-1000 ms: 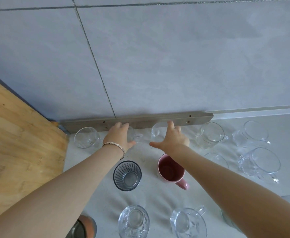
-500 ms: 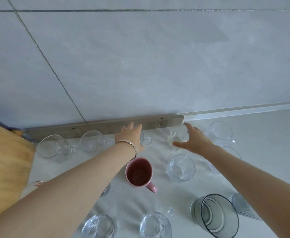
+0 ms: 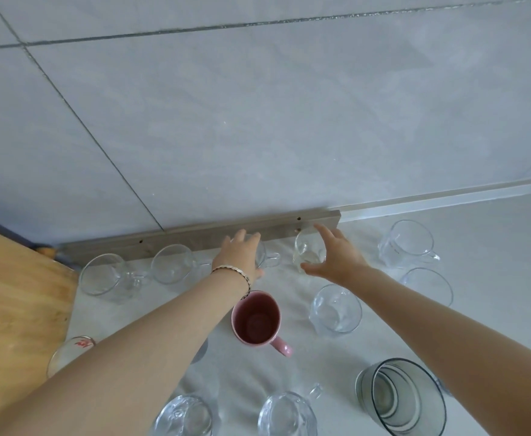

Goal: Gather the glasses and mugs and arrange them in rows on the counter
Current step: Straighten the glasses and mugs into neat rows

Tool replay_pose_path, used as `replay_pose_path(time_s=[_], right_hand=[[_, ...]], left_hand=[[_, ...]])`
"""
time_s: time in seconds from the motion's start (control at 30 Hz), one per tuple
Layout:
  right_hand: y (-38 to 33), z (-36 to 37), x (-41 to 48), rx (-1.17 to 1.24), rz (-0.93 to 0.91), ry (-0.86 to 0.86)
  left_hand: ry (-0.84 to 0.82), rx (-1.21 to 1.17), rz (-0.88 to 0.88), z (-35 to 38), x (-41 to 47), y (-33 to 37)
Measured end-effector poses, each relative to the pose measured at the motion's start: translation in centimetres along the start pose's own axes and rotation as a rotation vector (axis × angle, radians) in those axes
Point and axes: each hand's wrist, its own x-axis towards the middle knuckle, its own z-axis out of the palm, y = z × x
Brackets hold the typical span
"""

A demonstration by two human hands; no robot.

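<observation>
at the table (image 3: 493,247) back edge my left hand (image 3: 240,258) covers a clear mug (image 3: 268,256), grip unclear; right hand (image 3: 336,259) spread beside a second mug (image 3: 308,251).

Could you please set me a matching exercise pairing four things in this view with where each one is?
1 pink mug
2 dark-rimmed tumbler
3 left hand
4 wooden surface

A on a clear mug by the wall
B centre, handle pointing near-right
C far left
D nearest the camera, at right

Pairs: 1-B, 2-D, 3-A, 4-C
</observation>
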Motion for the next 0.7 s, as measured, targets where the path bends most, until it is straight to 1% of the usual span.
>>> replay_pose_path(time_s=[0.1, 0.17, 0.27, 0.33, 0.4, 0.47, 0.53, 0.6, 0.7], right_hand=[[0.2, 0.0, -0.5, 0.023, -0.012, -0.017], [0.6, -0.8, -1.1, 0.028, -0.038, -0.004], [2.7, -3.5, -1.6, -0.076, -0.075, 0.119], [5.0, -5.7, -1.6, -0.167, -0.014, 0.219], [7.3, -7.7, -1.4, -0.188, 0.154, 0.285], [9.3, -8.9, -1.2, -0.144, 0.34, 0.243], [10.7, -9.1, -0.8, -0.071, 0.427, 0.116], [11.5, -8.4, -0.3, -0.032, 0.404, 0.041], [11.6, -7.9, 0.1, -0.056, 0.332, 0.071]], left_hand=[[-0.01, 0.003, -0.039, -0.2, -0.4, 0.3], [0.027, 0.073, -0.045, -0.3, -0.9, 1.0], [0.118, 0.129, 0.062, -0.4, -1.2, 3.5], [0.113, 0.09, 0.154, -0.3, -1.1, 5.8], [0.078, 0.071, 0.212, 0.1, -0.8, 8.2], [0.043, 0.094, 0.216, 0.6, -0.4, 10.2], [0.017, 0.108, 0.165, 1.2, 0.2, 11.3], [0.002, 0.051, 0.092, 1.6, 0.5, 11.7], [-0.007, -0.017, 0.059, 1.7, 0.8, 11.6]])
